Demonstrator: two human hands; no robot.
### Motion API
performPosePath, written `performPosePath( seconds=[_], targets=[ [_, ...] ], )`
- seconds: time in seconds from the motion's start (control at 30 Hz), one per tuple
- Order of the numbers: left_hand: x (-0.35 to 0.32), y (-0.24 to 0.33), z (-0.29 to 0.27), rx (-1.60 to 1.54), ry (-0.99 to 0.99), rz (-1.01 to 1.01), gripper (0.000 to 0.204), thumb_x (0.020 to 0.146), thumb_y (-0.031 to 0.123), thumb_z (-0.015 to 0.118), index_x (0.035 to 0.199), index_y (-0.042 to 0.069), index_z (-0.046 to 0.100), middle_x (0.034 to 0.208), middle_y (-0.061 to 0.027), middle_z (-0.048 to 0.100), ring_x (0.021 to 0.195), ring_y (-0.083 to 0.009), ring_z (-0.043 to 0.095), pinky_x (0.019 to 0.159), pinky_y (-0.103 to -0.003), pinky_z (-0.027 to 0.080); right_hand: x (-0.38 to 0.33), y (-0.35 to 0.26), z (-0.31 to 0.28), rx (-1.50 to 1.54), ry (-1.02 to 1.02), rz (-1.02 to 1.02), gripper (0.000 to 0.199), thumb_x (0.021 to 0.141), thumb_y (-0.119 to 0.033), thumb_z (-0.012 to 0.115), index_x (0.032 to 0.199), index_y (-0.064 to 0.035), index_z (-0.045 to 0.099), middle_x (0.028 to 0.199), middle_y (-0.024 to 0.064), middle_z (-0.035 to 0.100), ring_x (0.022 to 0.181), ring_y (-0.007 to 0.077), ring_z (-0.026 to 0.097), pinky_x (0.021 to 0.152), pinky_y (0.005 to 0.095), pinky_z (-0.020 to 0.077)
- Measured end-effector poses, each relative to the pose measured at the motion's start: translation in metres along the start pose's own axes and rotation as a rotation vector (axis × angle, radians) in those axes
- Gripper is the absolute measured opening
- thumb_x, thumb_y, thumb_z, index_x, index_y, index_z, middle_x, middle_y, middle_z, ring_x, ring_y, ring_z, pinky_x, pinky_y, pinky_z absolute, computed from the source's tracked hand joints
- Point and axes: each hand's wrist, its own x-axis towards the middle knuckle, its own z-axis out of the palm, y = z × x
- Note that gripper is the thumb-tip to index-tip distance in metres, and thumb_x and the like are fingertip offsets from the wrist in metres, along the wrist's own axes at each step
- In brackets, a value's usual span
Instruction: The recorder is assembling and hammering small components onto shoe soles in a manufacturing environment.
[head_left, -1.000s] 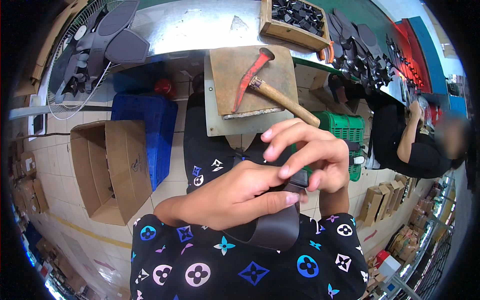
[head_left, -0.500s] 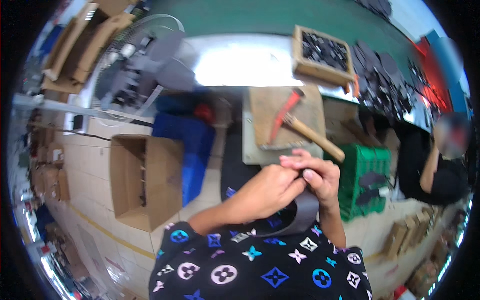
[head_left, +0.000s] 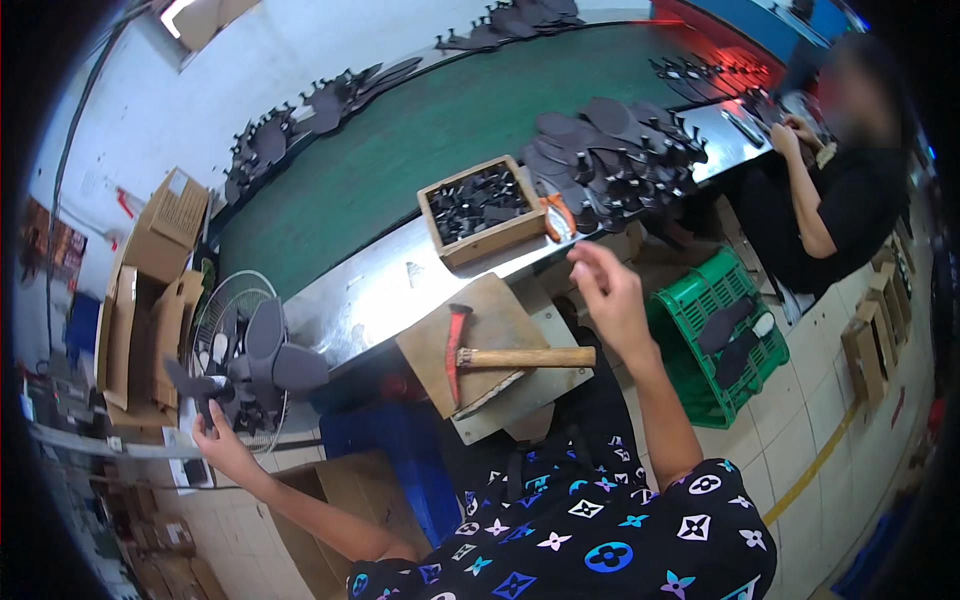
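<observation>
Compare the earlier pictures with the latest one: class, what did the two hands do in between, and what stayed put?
Both hands let go of the dark sole piece they gripped together over the lap. The left hand swung out left to the stack of dark grey flat soles, fingers on it. The right hand rose, empty and open, toward the metal bench edge. The red-headed wooden-handled hammer stayed on its wooden board.

The person wears a black short-sleeved top scattered with flower, star and diamond motifs in blue, pink, white and teal (the print repeats all over). Both forearms are bare from the sleeve hems to the fingers, with no gloves, rings or watch visible.
</observation>
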Motion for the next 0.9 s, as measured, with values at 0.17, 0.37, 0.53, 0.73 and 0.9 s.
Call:
performPosePath(
  seconds=[0.17,0.37,0.53,0.73,0.9],
  targets=[
    [-0.046,0.027,0.090,0.211,-0.234,0.585,0.062,0.092,0.045,0.064,0.143,0.012,0.049,0.149,-0.0196,0.040,0.138,-0.0398,0.038,0.111,-0.053,0.032,0.065,0.052,-0.042,-0.495,0.130,-0.207,0.031,0.092,-0.013,0.065,0.119,0.0014,0.060,0.105,0.0161,0.069,0.086,0.0287,0.069,0.074,0.0376,0.0543],
    [-0.044,0.007,0.111,0.508,-0.476,0.537,0.062,0.092,0.061,0.053,0.148,0.037,0.043,0.163,-0.0037,0.025,0.149,-0.0358,0.021,0.107,-0.071,0.025,0.106,0.099,-0.040,-0.955,-0.244,-0.199,0.020,0.085,-0.007,0.067,0.101,-0.0015,0.056,0.099,0.0155,0.065,0.096,0.0375,0.065,0.080,0.0457,0.0521],
    [0.006,-0.009,0.115,0.559,-0.391,0.535,0.062,0.091,0.063,0.051,0.147,0.037,0.044,0.157,-0.0074,0.036,0.140,-0.0347,0.036,0.100,-0.059,0.039,0.134,0.109,-0.046,-0.415,-0.112,-0.216,0.024,0.085,0.002,0.063,0.107,-0.0021,0.057,0.098,0.0159,0.065,0.088,0.0295,0.066,0.076,0.0387,0.0518],
    [0.040,-0.008,0.175,0.565,-0.237,0.340,0.061,0.093,0.065,0.047,0.143,0.031,0.050,0.151,-0.0095,0.043,0.136,-0.0354,0.040,0.098,-0.062,0.038,0.123,0.047,-0.064,0.262,-0.161,0.046,0.013,0.104,-0.011,0.049,0.111,-0.0031,0.056,0.115,0.0089,0.066,0.078,0.0079,0.057,0.071,0.0257,0.0519],
    [0.030,-0.028,0.211,0.551,-0.196,0.237,0.070,0.099,0.058,0.041,0.152,0.012,0.037,0.161,-0.0207,0.020,0.149,-0.0419,0.013,0.110,-0.072,0.012,0.107,-0.007,-0.057,0.515,-0.118,-0.057,0.023,0.106,-0.018,0.046,0.122,-0.0016,0.048,0.126,0.0169,0.060,0.103,0.0176,0.063,0.089,0.0340,0.0556]
  ],
)
